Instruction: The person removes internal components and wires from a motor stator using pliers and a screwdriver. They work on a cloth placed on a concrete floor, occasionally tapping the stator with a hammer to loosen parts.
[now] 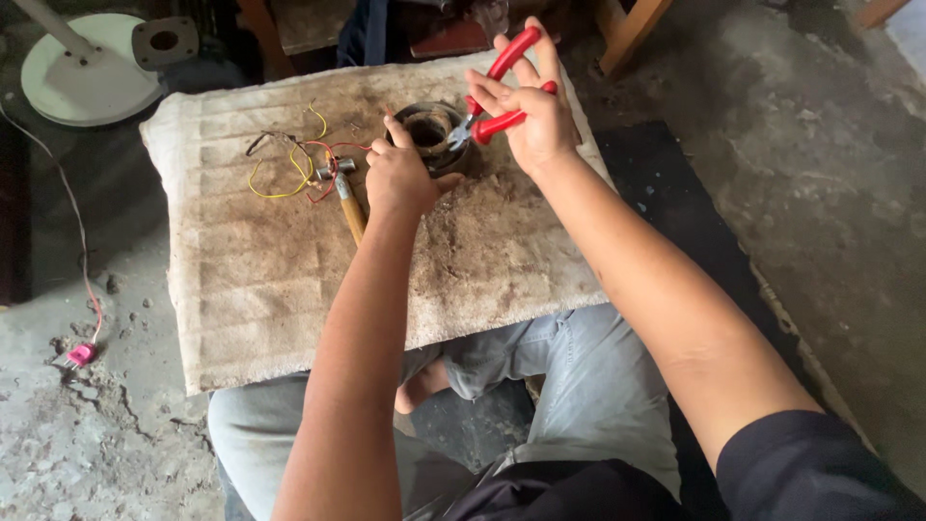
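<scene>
- One padded board (pixel 289 289), dirty cream with ribbed stitching and brown stains, is lying across the person's lap, under both hands, and serving as the work surface.
- One white round fan base (pixel 87 77) with its slanted pole is sitting on the concrete floor, well apart from the left hand, beyond the board's far left corner.
- One round metal winding ring (pixel 429 130), dark and grimy with a hollow centre, is resting on the far part of the board, directly between the two hands.
- Left hand (pixel 397 174) is closing on the ring's near rim, thumb up at the edge, fingers wrapping the outside and steadying it.
- Right hand (pixel 531 111) is gripping one pair of red-handled pliers (pixel 497 92), fingers curling round both handles; the metal nose is pointing at the ring's right rim and touching or almost touching it; I cannot tell which.
- One small hammer (pixel 345 193) with a wooden handle is lying just beside the left hand, on its left, handle partly hidden by the wrist.
- One loose tangle of wires (pixel 294 169), yellow, red and dark strands, is lying beyond the hammer head, left of the left hand.
- One pink plug (pixel 81 355) on a thin cord is lying on the floor, well left of both arms.
</scene>
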